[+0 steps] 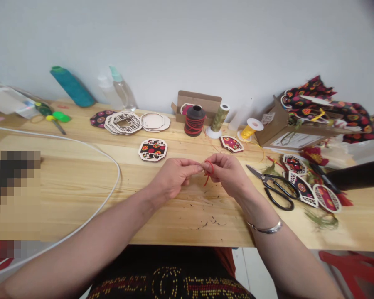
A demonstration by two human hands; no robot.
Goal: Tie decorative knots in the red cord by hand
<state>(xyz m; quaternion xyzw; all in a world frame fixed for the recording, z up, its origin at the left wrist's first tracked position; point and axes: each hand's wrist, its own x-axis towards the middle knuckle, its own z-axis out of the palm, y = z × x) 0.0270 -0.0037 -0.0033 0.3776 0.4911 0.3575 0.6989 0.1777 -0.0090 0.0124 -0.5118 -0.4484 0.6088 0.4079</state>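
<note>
Over the middle of the wooden table, both my hands meet fingertip to fingertip around a thin red cord (207, 181). My left hand (181, 174) is closed in a pinch at the cord. Thumb and forefinger of my right hand (222, 169) pinch it too, and a loop of the cord runs round those fingers with a short end hanging below. Beyond my left hand lies an eight-sided ornament (153, 150) with flowered cloth in a pale lattice frame. To the right of my right hand rest black-handled scissors (272, 187), blades partly apart.
A spool of red cord (195, 121), a green-gold thread spool (220, 118) and a yellow thread spool (248, 129) stand at the back. Pale frames (124, 123) are stacked left of them. A cardboard box (286, 133) holds flowered cloth. A white cable (114, 166) crosses the left side.
</note>
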